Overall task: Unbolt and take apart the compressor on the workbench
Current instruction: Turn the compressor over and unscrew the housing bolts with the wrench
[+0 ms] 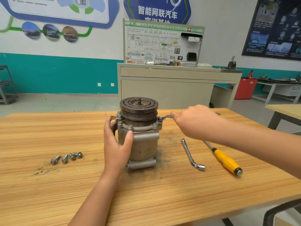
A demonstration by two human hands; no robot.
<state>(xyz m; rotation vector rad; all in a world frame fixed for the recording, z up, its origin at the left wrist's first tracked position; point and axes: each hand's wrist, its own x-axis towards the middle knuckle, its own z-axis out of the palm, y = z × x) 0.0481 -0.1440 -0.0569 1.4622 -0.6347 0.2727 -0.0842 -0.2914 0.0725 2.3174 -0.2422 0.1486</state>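
Setting: workshop room with a teal-banded wall, posters and a wiring-diagram board [162, 44] on a grey cabinet behind a wooden workbench [48, 185].
Loose bolts: four flanged bolts [66, 158] lie in a row on the bench, well left of the compressor.
Left hand: left hand [116, 144] wraps the compressor's left side, thumb across the front of the housing, fingers curled round the back (a steadying grip).
Compressor: compressor [140, 132] stands upright at the bench's middle, grooved pulley on top, bolts showing around its flange.
Wrench: wrench [166, 117] sits on a flange bolt at the upper right of the housing.
Right hand: right hand [193, 121] is closed around the wrench's handle.
L-shaped socket wrench: L-shaped socket wrench [191, 154] lies on the bench, right of the compressor.
Screwdriver: yellow-handled screwdriver [226, 160] lies just beyond it, partly under the right forearm.
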